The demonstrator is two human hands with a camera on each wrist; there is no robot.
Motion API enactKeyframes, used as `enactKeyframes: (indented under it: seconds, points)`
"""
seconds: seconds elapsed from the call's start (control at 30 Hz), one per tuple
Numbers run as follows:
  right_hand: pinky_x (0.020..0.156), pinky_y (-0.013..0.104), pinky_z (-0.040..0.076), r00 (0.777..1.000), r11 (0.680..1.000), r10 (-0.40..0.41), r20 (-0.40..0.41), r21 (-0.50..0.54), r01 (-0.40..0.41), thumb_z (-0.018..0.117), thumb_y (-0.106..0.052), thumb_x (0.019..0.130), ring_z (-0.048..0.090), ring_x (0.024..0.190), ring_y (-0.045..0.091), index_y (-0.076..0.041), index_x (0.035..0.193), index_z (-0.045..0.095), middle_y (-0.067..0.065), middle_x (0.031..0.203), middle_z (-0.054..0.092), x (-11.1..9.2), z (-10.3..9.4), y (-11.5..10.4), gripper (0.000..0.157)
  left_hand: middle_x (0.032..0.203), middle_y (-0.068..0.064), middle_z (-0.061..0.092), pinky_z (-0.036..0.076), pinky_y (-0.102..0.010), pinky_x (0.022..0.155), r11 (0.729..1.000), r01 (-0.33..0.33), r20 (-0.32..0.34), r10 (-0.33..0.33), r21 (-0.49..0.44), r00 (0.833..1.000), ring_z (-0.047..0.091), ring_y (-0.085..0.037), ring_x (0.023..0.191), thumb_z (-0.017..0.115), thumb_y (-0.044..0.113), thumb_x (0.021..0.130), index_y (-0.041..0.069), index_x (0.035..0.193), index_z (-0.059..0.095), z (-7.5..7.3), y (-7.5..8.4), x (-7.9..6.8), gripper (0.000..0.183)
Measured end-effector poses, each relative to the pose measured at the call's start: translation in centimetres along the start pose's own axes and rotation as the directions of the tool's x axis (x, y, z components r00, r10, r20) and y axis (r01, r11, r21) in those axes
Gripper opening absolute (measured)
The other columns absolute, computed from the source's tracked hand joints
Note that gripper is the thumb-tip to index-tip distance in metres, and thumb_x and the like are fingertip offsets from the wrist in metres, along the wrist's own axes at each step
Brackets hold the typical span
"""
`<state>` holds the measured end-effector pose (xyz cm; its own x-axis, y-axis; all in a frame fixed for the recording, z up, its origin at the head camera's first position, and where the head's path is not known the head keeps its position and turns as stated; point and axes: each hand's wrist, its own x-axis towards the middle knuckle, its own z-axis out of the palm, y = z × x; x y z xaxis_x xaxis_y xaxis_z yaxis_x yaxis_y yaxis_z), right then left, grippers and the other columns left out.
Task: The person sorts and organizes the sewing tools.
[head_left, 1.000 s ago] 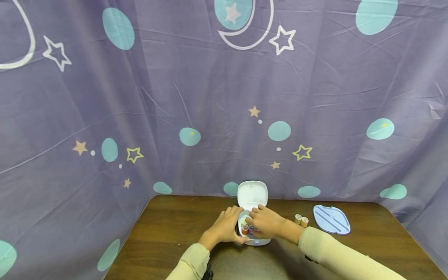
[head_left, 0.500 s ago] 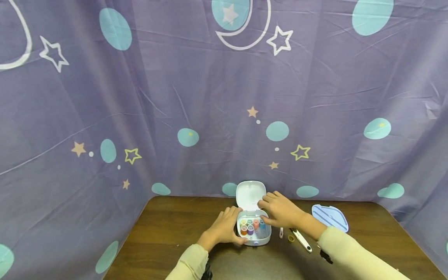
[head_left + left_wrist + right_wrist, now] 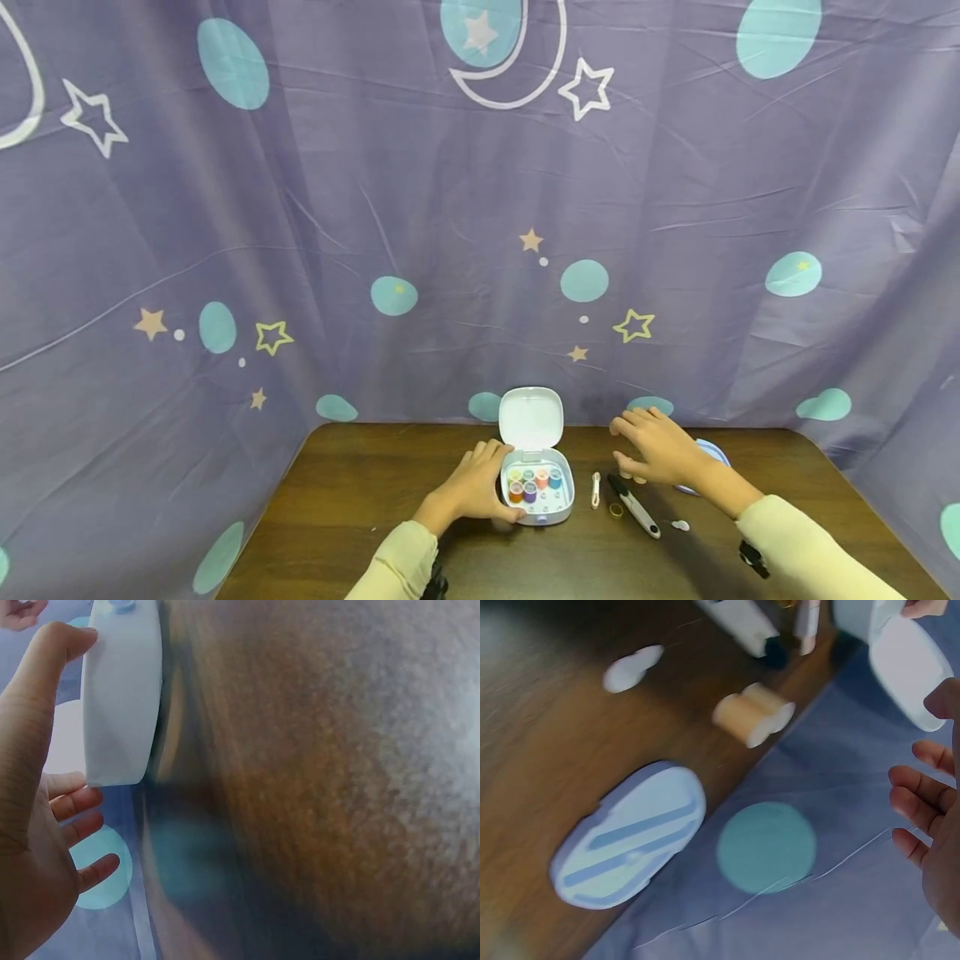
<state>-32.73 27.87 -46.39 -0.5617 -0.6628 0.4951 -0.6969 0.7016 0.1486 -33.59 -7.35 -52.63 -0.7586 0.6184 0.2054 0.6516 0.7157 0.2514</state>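
On the brown desk (image 3: 360,500) stands a small white box (image 3: 537,493) with its lid (image 3: 531,419) raised upright at the back. Inside the box there are several little spools of thread (image 3: 531,484) in different colours, standing in two rows.

The left hand (image 3: 476,492) rests against the left side of the box. In the left wrist view the thumb lies at the front corner and the fingers (image 3: 82,825) are straight and spread along the side, so the hand is flat on the box and does not close around it.

The right hand (image 3: 657,450) is in the air to the right of the box, above the desk, with the fingers spread apart and holding nothing. Under it, near the back edge of the desk, lie two pale spools (image 3: 754,714) touching each other, and beside them a light blue oval plate (image 3: 630,834) with two stripes.

Between the box and the right hand I see a small white tool (image 3: 596,490), a yellow ring (image 3: 616,510) and a pair of thread snips (image 3: 636,517) with a black tip. A small white piece (image 3: 680,526) lies a little further to the right. Behind the desk hangs a purple curtain (image 3: 375,208) with stars and moons.
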Motion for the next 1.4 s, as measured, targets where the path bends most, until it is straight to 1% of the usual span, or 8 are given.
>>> enactKeyframes:
  seconds: [0.17, 0.3, 0.47, 0.63, 1.0, 1.1, 1.3, 1.4]
  points:
    - [0.077, 0.038, 0.047, 0.999, 0.999, 0.036, 0.022, -0.019, -0.036, 0.078, -0.029, 0.079, 0.061, 0.087, 0.017, -0.015, 0.099, 0.063, -0.001, 0.094, 0.065, -1.9, 0.5, 0.9, 0.029, 0.125, -0.005, 0.056, 0.044, -0.034, 0.092, 1.0, -0.016, -0.013, 0.015, -0.01, 1.0, 0.048, -0.018, 0.111, 0.086, 0.059, 0.063, 0.008, 0.141, 0.051, -0.1, -0.1, -0.1, 0.099]
    - [0.074, 0.036, 0.045, 1.0, 0.998, 0.02, -0.002, -0.067, -0.02, 0.081, -0.031, 0.074, 0.058, 0.084, 0.016, -0.016, 0.096, 0.063, -0.004, 0.09, 0.06, -3.4, 1.3, 1.6, 0.032, 0.125, -0.006, 0.056, 0.044, -0.034, 0.093, 0.999, -0.017, -0.015, 0.017, -0.029, 1.0, 0.048, -0.018, 0.111, 0.087, 0.058, 0.063, 0.008, 0.14, 0.052, -0.2, 0.0, 0.0, 0.099]
    - [0.065, 0.033, 0.038, 0.999, 0.993, -0.018, -0.04, -0.119, 0.013, 0.08, -0.035, 0.071, 0.049, 0.076, 0.016, -0.018, 0.088, 0.058, -0.006, 0.083, 0.051, -4.7, 2.7, 2.7, 0.033, 0.128, -0.005, 0.056, 0.044, -0.036, 0.096, 0.999, 0.007, 0.012, -0.007, -0.038, 1.0, 0.047, -0.017, 0.112, 0.086, 0.06, 0.063, 0.008, 0.142, 0.053, -0.4, 0.1, 0.1, 0.101]
    - [0.065, 0.036, 0.038, 0.999, 0.991, -0.016, -0.038, -0.133, 0.011, 0.079, -0.038, 0.067, 0.049, 0.077, 0.019, -0.016, 0.088, 0.057, -0.003, 0.084, 0.051, -5.7, 3.7, 3.0, 0.037, 0.129, -0.003, 0.055, 0.043, -0.035, 0.098, 0.999, 0.035, 0.042, -0.034, -0.027, 0.999, 0.046, -0.017, 0.114, 0.086, 0.063, 0.063, 0.01, 0.142, 0.054, -0.5, 0.2, 0.3, 0.1]
    - [0.071, 0.04, 0.043, 0.998, 0.992, 0.054, 0.017, -0.117, -0.052, 0.078, -0.034, 0.069, 0.055, 0.085, 0.023, -0.015, 0.092, 0.062, 0.0, 0.089, 0.057, -6.4, 4.5, 2.8, 0.034, 0.13, -0.003, 0.054, 0.042, -0.035, 0.099, 0.997, 0.061, 0.071, -0.058, -0.042, 0.996, 0.045, -0.016, 0.114, 0.086, 0.064, 0.063, 0.011, 0.143, 0.054, -0.5, 0.1, 0.6, 0.102]
    - [0.071, 0.04, 0.043, 0.999, 0.993, 0.051, 0.016, -0.11, -0.049, 0.078, -0.032, 0.069, 0.055, 0.085, 0.022, -0.014, 0.092, 0.063, -0.001, 0.089, 0.057, -6.2, 4.6, 2.7, 0.033, 0.131, -0.002, 0.054, 0.043, -0.036, 0.1, 0.997, 0.064, 0.073, -0.061, -0.04, 0.995, 0.046, -0.016, 0.114, 0.086, 0.064, 0.063, 0.011, 0.143, 0.053, -0.5, 0.0, 0.6, 0.102]
    - [0.068, 0.034, 0.037, 1.0, 0.995, 0.022, -0.009, -0.1, -0.023, 0.079, -0.027, 0.066, 0.048, 0.079, 0.017, -0.017, 0.084, 0.058, -0.006, 0.083, 0.05, -5.9, 4.8, 2.5, 0.03, 0.132, -0.002, 0.054, 0.042, -0.036, 0.101, 0.995, 0.078, 0.086, -0.073, -0.056, 0.994, 0.045, -0.017, 0.115, 0.086, 0.064, 0.064, 0.011, 0.144, 0.053, -0.7, 0.2, 0.6, 0.102]
    - [0.067, 0.033, 0.035, 1.0, 0.995, 0.026, -0.015, -0.095, -0.027, 0.08, -0.026, 0.066, 0.046, 0.078, 0.016, -0.019, 0.082, 0.056, -0.008, 0.081, 0.048, -5.9, 4.8, 2.4, 0.03, 0.132, -0.002, 0.054, 0.042, -0.036, 0.101, 0.995, 0.079, 0.087, -0.074, -0.06, 0.993, 0.045, -0.016, 0.114, 0.087, 0.063, 0.064, 0.011, 0.144, 0.052, -0.7, 0.2, 0.6, 0.102]
